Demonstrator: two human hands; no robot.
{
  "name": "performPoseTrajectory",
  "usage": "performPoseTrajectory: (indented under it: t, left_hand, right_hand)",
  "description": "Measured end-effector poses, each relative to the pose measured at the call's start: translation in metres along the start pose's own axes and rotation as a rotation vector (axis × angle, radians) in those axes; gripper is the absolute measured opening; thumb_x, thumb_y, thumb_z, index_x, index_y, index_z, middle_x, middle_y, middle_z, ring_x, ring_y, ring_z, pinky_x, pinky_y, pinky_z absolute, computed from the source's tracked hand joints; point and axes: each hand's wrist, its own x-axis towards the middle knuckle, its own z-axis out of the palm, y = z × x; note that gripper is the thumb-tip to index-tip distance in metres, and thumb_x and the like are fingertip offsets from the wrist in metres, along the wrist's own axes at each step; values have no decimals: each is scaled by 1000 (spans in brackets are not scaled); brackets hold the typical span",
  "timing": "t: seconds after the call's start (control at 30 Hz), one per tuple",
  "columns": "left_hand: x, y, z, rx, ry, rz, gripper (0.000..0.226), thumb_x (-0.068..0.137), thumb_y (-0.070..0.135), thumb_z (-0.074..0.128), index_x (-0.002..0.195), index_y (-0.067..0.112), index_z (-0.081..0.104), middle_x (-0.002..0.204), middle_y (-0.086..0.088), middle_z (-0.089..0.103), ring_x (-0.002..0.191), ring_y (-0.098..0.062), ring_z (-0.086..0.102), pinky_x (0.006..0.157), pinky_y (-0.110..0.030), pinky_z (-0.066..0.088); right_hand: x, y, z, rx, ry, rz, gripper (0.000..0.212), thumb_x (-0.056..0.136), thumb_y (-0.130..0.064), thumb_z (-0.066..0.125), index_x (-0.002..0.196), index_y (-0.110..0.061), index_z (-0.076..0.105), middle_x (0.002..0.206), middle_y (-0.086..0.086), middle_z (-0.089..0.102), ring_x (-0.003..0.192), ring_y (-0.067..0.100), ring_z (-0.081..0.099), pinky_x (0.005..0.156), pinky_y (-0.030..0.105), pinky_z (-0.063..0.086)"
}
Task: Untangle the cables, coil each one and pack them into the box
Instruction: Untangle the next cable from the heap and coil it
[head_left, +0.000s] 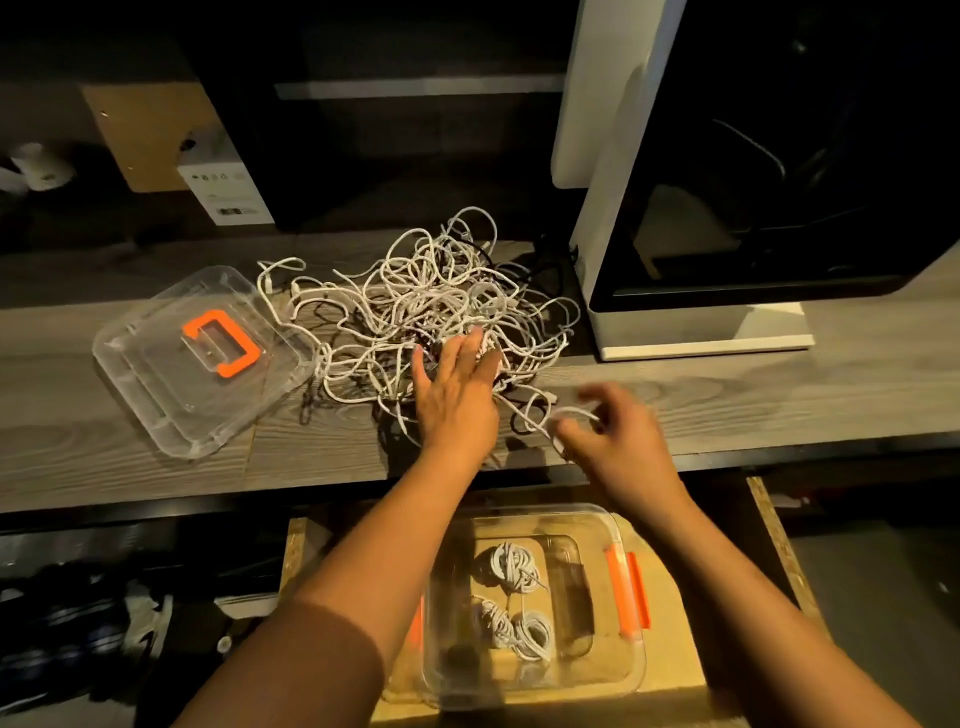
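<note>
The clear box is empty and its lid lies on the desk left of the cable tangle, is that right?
Not quite. The box is not empty: the head view shows coiled cables already lying in it. Its lid does lie on the desk left of the tangle.

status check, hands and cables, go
Left hand flat on tangle. Right hand pinching white cable end. Coils in box, lid off. Nothing in the way.

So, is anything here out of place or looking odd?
Nothing beyond the task's own mess: the cable tangle sprawls over the desk, and the lid lies skewed beside it. Nothing looks damaged.
</note>
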Motion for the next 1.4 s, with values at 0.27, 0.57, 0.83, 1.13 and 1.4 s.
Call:
performPoseTrajectory:
  t: [0.27, 0.57, 0.83, 1.13, 1.4]
  left_hand:
    - [2, -11, -17, 72, -82, 6, 79, 78, 21, 66, 143, 33, 24, 154, -2, 12, 142, -24, 10, 112, -54, -1]
    - [-26, 14, 17, -309, 73, 104, 36, 90, 9, 51, 124, 20, 57, 131, 4, 55, 124, -14, 47, 111, -39, 11]
    - [-9, -2, 24, -61, -24, 22, 37, 94, 21, 46, 130, 28, 53, 148, 12, 36, 137, -3, 27, 116, -39, -12]
    - [-7, 6, 17, -195, 178, 115, 18, 88, 21, 60, 103, 22, 71, 114, 6, 67, 124, -15, 49, 113, -39, 4]
    - [4, 9, 17, -60, -47, 80, 43, 96, 13, 40, 138, 23, 42, 151, 5, 33, 144, -15, 10, 115, -32, -7]
  right_hand:
    - [6, 26, -13, -190, -81, -16, 20, 92, -25, 57, 78, -15, 67, 92, 3, 59, 87, 18, 57, 76, 35, 46]
    - [-14, -7, 10, 690, -46, -7, 29, 94, -6, 46, 69, -12, 60, 109, 4, 68, 107, 12, 60, 99, 34, 43]
    - [-31, -18, -28, 296, -158, 5, 12, 87, -20, 59, 98, -19, 54, 77, -4, 53, 61, 7, 50, 54, 21, 43]
    - [8, 21, -14, -420, -137, -54, 18, 91, -34, 56, 82, -20, 60, 104, -1, 59, 97, 17, 57, 83, 37, 49]
    - [-9, -34, -8, 1023, -15, 59, 21, 93, -11, 44, 73, -15, 48, 63, -1, 56, 62, 14, 55, 67, 34, 47]
